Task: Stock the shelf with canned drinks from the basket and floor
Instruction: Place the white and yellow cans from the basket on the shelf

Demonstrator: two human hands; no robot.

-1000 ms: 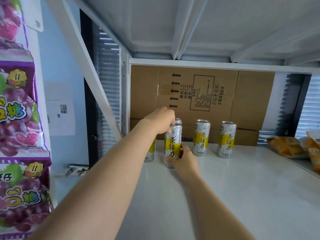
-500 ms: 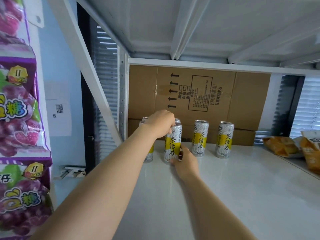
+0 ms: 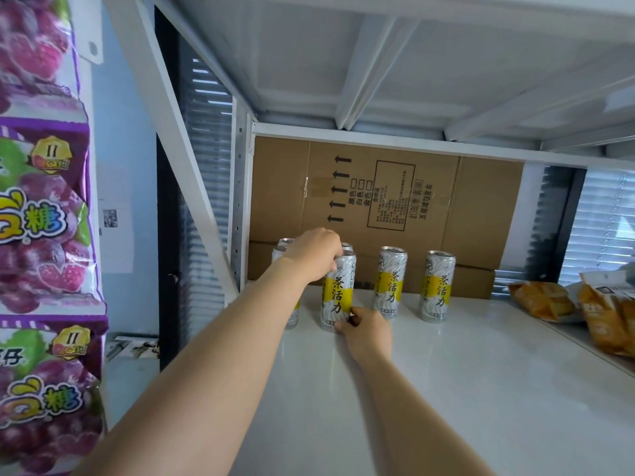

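On white shelf [image 3: 446,389], left-rear area: one slim silver-and-yellow tea can [image 3: 337,293] upright, base on shelf surface. Left hand [image 3: 314,255] draped over top of that can, fingers curled down its upper wall; grip closed on the can from above. Right hand [image 3: 367,329] low at the can's base, right-front side, fingertips [image 3: 343,326] touching bottom rim; grip partly curled against the can, not wrapped round it.

Just left of held can: another can [image 3: 293,314], mostly hidden behind left forearm. Behind these, two more can tops [image 3: 286,242] partly visible past left hand; exact count in back row cannot be told.

Right of held can: second upright tea can [image 3: 391,282], then third upright tea can [image 3: 438,286] further right, the three roughly in one row, gaps between them, not touching.

Along back of shelf: flattened cardboard box panel [image 3: 481,214], printed arrows and text, standing on edge behind cans.

Far right of shelf: orange snack bags [image 3: 543,300], lying flat, well apart from cans.

Left edge of view: purple grape-candy bags [image 3: 41,235] hanging in vertical strip, outside shelf frame.
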